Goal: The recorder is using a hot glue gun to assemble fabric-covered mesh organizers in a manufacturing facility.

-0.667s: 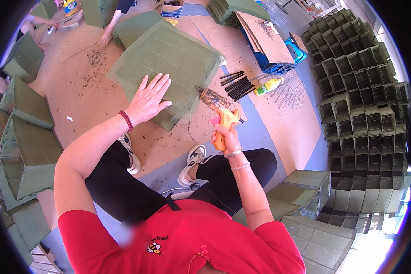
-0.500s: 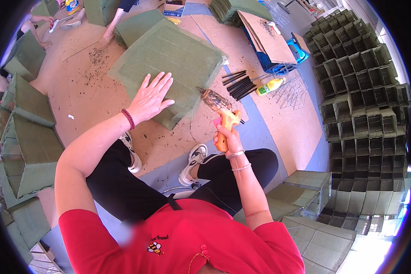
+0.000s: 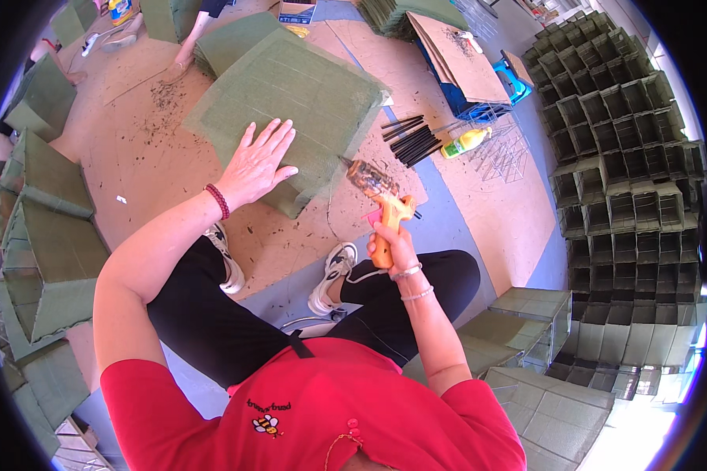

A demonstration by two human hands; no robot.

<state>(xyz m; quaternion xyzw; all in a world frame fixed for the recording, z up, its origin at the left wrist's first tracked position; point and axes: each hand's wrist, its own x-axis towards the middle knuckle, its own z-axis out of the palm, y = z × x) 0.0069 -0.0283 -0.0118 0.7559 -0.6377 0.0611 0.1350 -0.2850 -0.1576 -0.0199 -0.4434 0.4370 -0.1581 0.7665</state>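
My left hand (image 3: 261, 163) lies flat with fingers spread on a dark green mesh-covered panel (image 3: 314, 86), which seems to be the top face of a box-like piece. In my right hand (image 3: 397, 245) is a hot glue gun (image 3: 399, 210) with an orange handle and a brown-stained barrel. Its nozzle points up and left, close to the panel's right edge; whether it touches cannot be told. Black glue sticks (image 3: 414, 143) lie on the floor right of the panel, beside a yellow bottle (image 3: 465, 144).
Stacked green mesh boxes (image 3: 620, 188) rise along the right. More boxes (image 3: 59, 235) stand at the left. A blue crate (image 3: 456, 102) with cardboard on top sits far right, near a blue stool (image 3: 514, 78). Another person's hand (image 3: 174, 72) rests on the floor at the far left.
The glue gun has dropped slightly, its nozzle a little nearer me. My left hand has shifted slightly on the panel. The other person's hand at far left has moved away from a white tool.
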